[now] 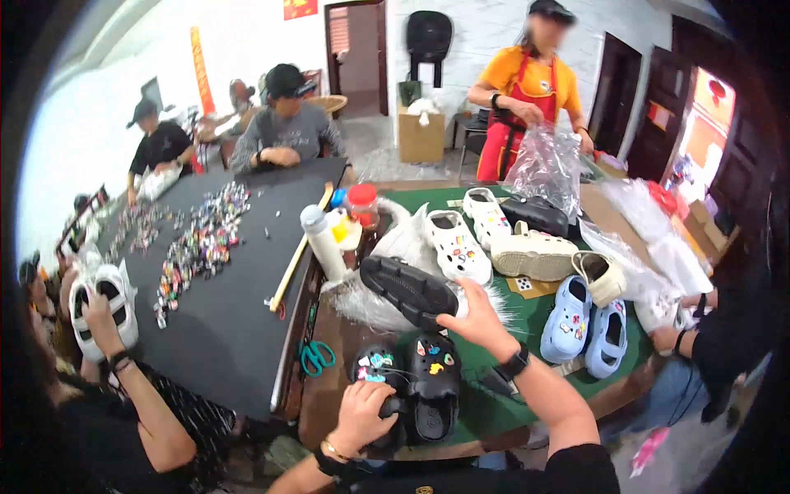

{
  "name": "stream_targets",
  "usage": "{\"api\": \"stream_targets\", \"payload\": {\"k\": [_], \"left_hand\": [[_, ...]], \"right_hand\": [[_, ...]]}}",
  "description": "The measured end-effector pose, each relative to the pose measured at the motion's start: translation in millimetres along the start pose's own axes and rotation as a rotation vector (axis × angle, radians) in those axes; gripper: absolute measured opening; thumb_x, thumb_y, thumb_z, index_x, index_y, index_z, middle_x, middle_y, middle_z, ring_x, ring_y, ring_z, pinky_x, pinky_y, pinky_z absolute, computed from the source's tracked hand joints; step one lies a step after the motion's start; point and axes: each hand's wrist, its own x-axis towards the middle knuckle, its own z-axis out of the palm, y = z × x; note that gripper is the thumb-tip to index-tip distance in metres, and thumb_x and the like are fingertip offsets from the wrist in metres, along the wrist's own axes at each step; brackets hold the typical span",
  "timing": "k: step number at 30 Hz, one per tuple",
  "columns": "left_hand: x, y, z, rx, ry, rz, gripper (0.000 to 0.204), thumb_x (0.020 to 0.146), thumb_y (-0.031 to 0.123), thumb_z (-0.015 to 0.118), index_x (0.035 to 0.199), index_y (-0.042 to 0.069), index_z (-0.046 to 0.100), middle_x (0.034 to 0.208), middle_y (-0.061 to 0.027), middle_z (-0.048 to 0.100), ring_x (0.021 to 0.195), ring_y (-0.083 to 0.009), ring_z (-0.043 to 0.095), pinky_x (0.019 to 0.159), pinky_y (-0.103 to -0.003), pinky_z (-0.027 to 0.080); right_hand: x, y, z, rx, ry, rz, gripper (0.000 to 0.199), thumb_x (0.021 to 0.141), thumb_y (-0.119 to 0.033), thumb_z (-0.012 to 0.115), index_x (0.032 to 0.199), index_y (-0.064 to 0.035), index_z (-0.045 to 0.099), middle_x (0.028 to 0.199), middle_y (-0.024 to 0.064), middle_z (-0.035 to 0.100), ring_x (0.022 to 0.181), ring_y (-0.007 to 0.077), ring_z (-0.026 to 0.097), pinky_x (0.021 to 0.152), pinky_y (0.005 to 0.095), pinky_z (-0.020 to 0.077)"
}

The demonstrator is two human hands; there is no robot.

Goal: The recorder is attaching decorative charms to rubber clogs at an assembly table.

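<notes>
My right hand (479, 319) grips one end of a black clog (405, 286), tipped so its ridged sole shows, above the green tabletop. My left hand (364, 417) is closed round the side and back of a second black clog (376, 362) with colourful charms on its toe; part of that clog is hidden under the fingers. Right beside it stands another black clog (434, 387), its toe pointing away from me and dotted with charms. Beyond my right hand lies a white clog (457, 247) with charms.
Blue clogs (566, 321) and beige clogs (531, 254) stand to the right. Teal scissors (317, 357) and a white bottle (325, 243) are at left. Small charms (206, 239) cover part of the black table. A person in a red apron (527, 123) handles a clear bag (547, 169); others sit around.
</notes>
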Motion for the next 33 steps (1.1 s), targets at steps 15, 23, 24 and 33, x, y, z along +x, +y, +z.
{"api": "stream_targets", "payload": {"k": [15, 23, 24, 33], "left_hand": [[-15, -8, 16, -0.094, 0.142, -0.060, 0.045, 0.051, -0.002, 0.068, 0.095, 0.006, 0.063, 0.105, -0.0080, 0.066, 0.098, -0.0311, 0.060, 0.085, -0.041, 0.044], [-15, -9, 18, -0.087, 0.157, -0.076, 0.042, 0.052, -0.003, 0.068, 0.093, 0.007, 0.063, 0.105, -0.0084, 0.066, 0.099, -0.0311, 0.061, 0.088, -0.043, 0.044], [-15, -9, 19, -0.082, 0.153, -0.076, 0.042, 0.052, -0.003, 0.068, 0.093, 0.007, 0.063, 0.105, -0.0084, 0.066, 0.099, -0.0310, 0.061, 0.088, -0.043, 0.044], [-16, -10, 21, -0.070, 0.184, -0.066, 0.040, 0.053, -0.002, 0.067, 0.092, 0.006, 0.063, 0.106, -0.0084, 0.066, 0.099, -0.0308, 0.061, 0.088, -0.042, 0.044]], "right_hand": [[8, -1, 18, -0.002, 0.137, -0.172, 0.065, 0.071, -0.017, 0.074, 0.130, -0.0033, 0.049, 0.123, 0.0207, 0.055, 0.117, 0.0382, 0.051, 0.102, 0.0450, 0.0405], [-16, -12, -47, -0.308, 0.273, -0.622, 0.070, 0.059, -0.005, 0.078, 0.125, -0.0106, 0.056, 0.131, 0.0119, 0.052, 0.121, 0.0356, 0.048, 0.100, 0.0470, 0.0419], [-22, -11, -56, -0.331, 0.233, -0.637, 0.072, 0.055, -0.005, 0.078, 0.123, -0.0112, 0.057, 0.131, 0.0113, 0.052, 0.121, 0.0355, 0.049, 0.099, 0.0481, 0.0424], [-45, -10, -91, -0.357, 0.223, -0.649, 0.073, 0.052, -0.001, 0.078, 0.121, -0.0108, 0.057, 0.129, 0.0128, 0.053, 0.119, 0.0372, 0.050, 0.097, 0.0488, 0.0446]]}}
